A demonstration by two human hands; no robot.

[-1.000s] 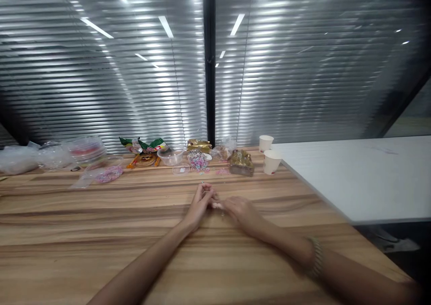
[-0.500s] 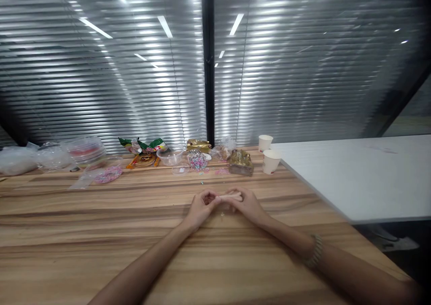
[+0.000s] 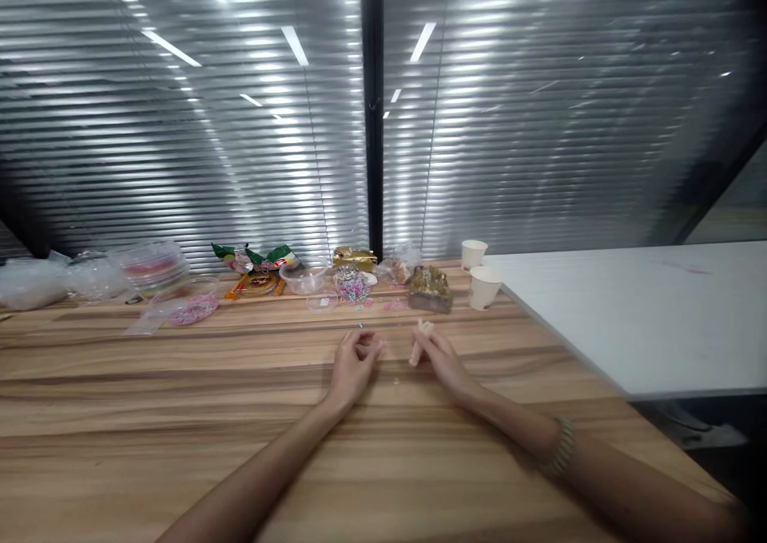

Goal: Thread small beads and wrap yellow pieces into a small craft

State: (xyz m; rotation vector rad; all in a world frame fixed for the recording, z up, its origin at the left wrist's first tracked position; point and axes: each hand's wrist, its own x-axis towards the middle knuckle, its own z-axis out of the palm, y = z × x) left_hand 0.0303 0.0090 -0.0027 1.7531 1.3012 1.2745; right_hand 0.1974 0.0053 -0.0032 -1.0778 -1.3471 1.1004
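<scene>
Above the wooden table (image 3: 269,415), my right hand (image 3: 442,361) pinches a small pale, cream-coloured object (image 3: 418,351) that sticks out above and below the fingers. My left hand (image 3: 355,366) is at the left of it, a short gap away, with thumb and fingertips curled together; what they hold, if anything, is too small to make out. A tiny light piece (image 3: 396,381) lies on the wood between the wrists. Beyond the hands sits a pile of small coloured rings (image 3: 352,285), and right of it a gold-topped box (image 3: 430,291).
Two paper cups (image 3: 484,289) stand at the back right. Further left are a clear bowl (image 3: 304,278), green snack packets (image 3: 264,258), a pink-filled dish (image 3: 195,308) and stacked clear lids (image 3: 153,267). A white table (image 3: 629,311) adjoins on the right.
My hands have come apart. The pale object, earlier stretched sideways between them, is now upright in my right hand.
</scene>
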